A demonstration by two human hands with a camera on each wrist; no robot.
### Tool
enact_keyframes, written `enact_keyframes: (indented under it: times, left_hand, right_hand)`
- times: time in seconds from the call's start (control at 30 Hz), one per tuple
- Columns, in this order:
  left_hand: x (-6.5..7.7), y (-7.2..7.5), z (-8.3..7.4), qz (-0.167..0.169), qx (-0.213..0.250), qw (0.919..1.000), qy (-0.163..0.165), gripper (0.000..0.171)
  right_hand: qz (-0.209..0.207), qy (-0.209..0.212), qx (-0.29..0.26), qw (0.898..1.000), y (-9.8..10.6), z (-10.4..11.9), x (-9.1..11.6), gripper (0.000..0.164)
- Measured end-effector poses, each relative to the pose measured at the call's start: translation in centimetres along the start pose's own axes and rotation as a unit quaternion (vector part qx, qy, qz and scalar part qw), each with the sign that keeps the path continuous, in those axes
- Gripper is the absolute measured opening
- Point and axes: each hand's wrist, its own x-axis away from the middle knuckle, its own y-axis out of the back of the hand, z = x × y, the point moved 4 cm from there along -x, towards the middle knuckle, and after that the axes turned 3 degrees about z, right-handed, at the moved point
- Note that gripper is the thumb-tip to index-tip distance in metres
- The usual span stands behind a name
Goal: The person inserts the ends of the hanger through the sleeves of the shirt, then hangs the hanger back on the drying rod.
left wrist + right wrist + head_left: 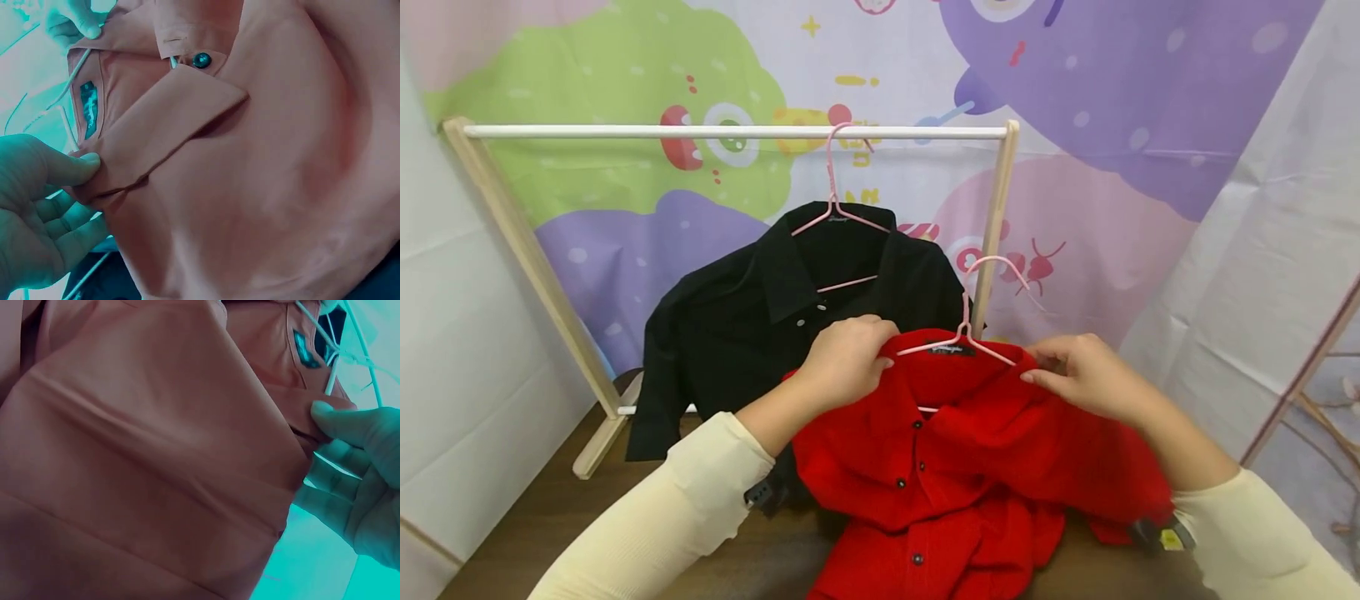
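Note:
A red shirt [955, 467] on a pink hanger [964, 321] is held up in front of the rack. My left hand [852, 360] pinches the left side of its collar; in the left wrist view the thumb of that hand [37, 200] lies on top of the collar fabric. On the opposite side, my right hand [1082, 375] pinches the collar near the shoulder, and the right wrist view shows its thumb over the cloth [322, 415]. The hanger's hook stands free above the collar. Behind, a black shirt [722, 333] hangs from the rail on another pink hanger [832, 179].
A clothes rack with a white rail [625, 132] and wooden legs [542, 267] stands on a dark wooden table [542, 517]. A cartoon-patterned curtain [865, 50] hangs behind it. The red shirt's lower part covers the table front.

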Motion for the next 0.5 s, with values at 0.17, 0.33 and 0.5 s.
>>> enact_keyframes:
  times: [0.17,0.33,0.5]
  left_hand:
    - [-0.3,-0.1,-0.6,-0.002,0.03,0.9995,-0.007,0.019]
    - [-0.4,0.1,-1.3,0.019,0.011,0.9996,-0.016,0.019]
    - [0.4,1.5,-1.4,-0.018,-0.02,0.9995,-0.015,0.017]
  right_hand:
    - [-0.022,0.023,0.028,0.999,0.2,0.5,0.1,0.016]
    - [-0.022,0.031,0.03,0.999,0.3,0.7,0.2,0.017]
    - [-0.01,0.031,-0.016,0.999,0.7,0.1,0.6,0.018]
